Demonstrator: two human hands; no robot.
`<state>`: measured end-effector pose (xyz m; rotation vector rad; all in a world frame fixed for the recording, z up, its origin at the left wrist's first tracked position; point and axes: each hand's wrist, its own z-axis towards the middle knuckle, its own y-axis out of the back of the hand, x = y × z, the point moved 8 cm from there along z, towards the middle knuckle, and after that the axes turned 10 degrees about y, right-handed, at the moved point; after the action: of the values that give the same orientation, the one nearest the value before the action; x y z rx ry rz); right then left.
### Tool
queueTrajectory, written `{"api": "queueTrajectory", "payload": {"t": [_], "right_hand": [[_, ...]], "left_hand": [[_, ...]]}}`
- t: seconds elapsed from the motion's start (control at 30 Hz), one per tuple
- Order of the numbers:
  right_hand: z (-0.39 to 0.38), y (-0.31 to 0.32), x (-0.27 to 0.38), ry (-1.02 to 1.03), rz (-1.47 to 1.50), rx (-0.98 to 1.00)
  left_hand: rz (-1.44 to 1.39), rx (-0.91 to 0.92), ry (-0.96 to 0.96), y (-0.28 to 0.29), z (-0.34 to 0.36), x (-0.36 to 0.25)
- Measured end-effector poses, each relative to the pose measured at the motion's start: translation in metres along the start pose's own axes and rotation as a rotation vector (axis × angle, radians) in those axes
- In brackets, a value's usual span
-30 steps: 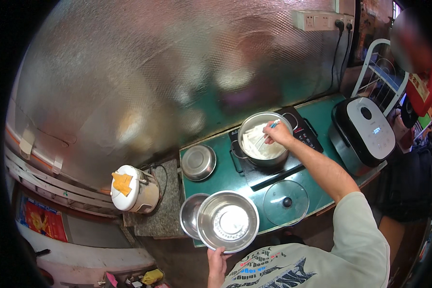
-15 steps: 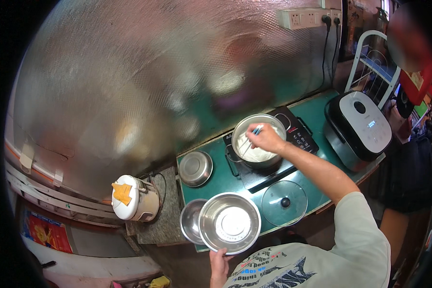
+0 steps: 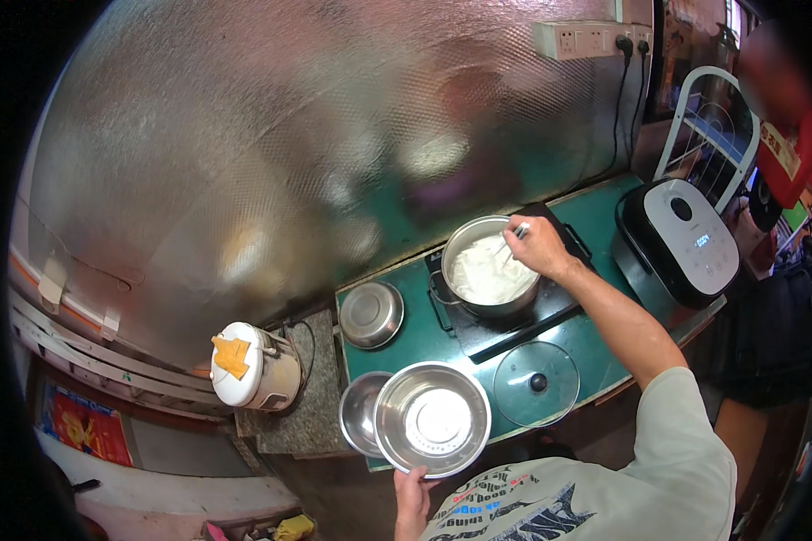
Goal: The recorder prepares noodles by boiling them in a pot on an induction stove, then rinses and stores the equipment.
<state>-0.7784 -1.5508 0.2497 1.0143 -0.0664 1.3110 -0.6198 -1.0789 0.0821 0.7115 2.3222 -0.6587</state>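
My right hand (image 3: pixel 539 247) is closed round thin, pale utensils that look like chopsticks (image 3: pixel 505 245), over the right side of a steel pot (image 3: pixel 496 309). White noodle-like strips (image 3: pixel 484 273) fill the pot, which stands on a black induction cooker (image 3: pixel 559 302). At the counter's front edge, my left hand (image 3: pixel 412 498) grips the rim of a wide steel basin (image 3: pixel 393 426). Nothing but bright glare shows inside this basin. It partly covers a smaller steel bowl (image 3: pixel 356 417). A glass lid (image 3: pixel 514 383) with a black knob lies right of the basin.
An upturned steel bowl (image 3: pixel 372 316) sits left of the cooker. A black-and-white rice cooker (image 3: pixel 686 239) occupies the counter's right end. At left, a white-lidded pot (image 3: pixel 266 371) stands on a stone-like slab (image 3: pixel 311 410). Another person in red (image 3: pixel 807 162) is at far right.
My right hand has moved right and slightly up, from above the middle of the pot to its right rim. The left hand and basin stay put.
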Motion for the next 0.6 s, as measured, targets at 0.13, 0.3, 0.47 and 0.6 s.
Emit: {"api": "queueTrajectory", "payload": {"t": [0.13, 0.3, 0.47, 0.6], "right_hand": [[0.0, -0.007, -0.004, -0.281, 0.311, 0.118], [-0.009, -0.018, -0.024, -0.371, 0.416, 0.147], [0.005, 0.0, -0.03, -0.119, 0.099, -0.073], [0.001, -0.021, -0.034, -0.016, 0.001, 0.048]], "left_hand": [[0.019, -0.031, -0.028, 0.001, -0.002, -0.003], [0.004, -0.012, -0.043, -0.004, -0.004, -0.006], [0.001, -0.003, -0.019, -0.002, -0.004, 0.0], [-0.016, 0.018, 0.006, 0.0, -0.004, 0.004]]}}
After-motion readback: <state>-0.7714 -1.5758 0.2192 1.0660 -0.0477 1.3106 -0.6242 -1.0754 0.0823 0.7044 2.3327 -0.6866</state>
